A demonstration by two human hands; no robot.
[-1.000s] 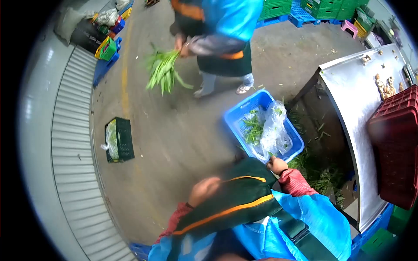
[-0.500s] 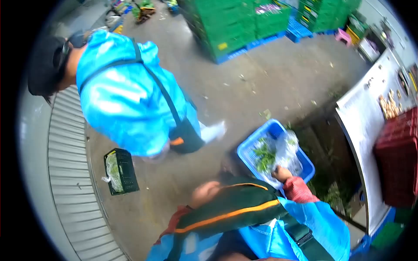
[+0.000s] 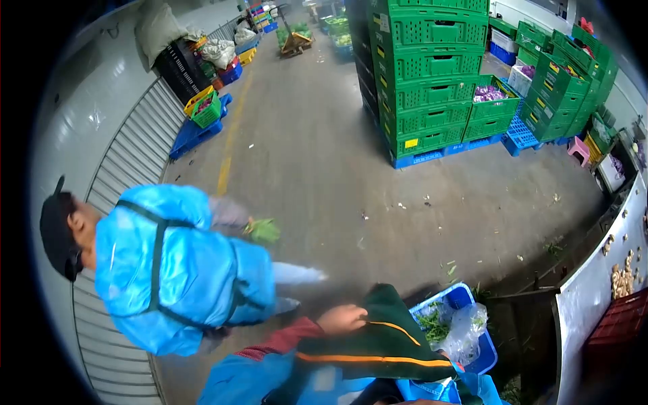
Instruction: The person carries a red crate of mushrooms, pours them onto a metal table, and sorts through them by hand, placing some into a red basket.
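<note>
My left hand point(image 3: 342, 318) is at the edge of my dark green apron point(image 3: 385, 343) with orange stripes, its fingers curled and close together; whatever they may hold is hidden. My right hand is out of sight, somewhere below the apron or past the frame. To the right of the apron stands a blue basket point(image 3: 487, 356). Inside it lie leafy greens point(image 3: 432, 324) and a clear plastic bag point(image 3: 466, 334), partly covering each other.
Close on the left, a co-worker in a blue smock point(image 3: 175, 263) holds a leafy green bunch point(image 3: 262, 231). Stacked green crates point(image 3: 432, 88) stand ahead on blue pallets. A white-topped table point(image 3: 594, 297) with ginger-like pieces point(image 3: 624, 277) borders the right, beside a red crate point(image 3: 621, 331).
My view has tilted up. My right hand, earlier at the bag in the basket, has left the view. The co-worker, bent over before, is more upright and shows a green bunch.
</note>
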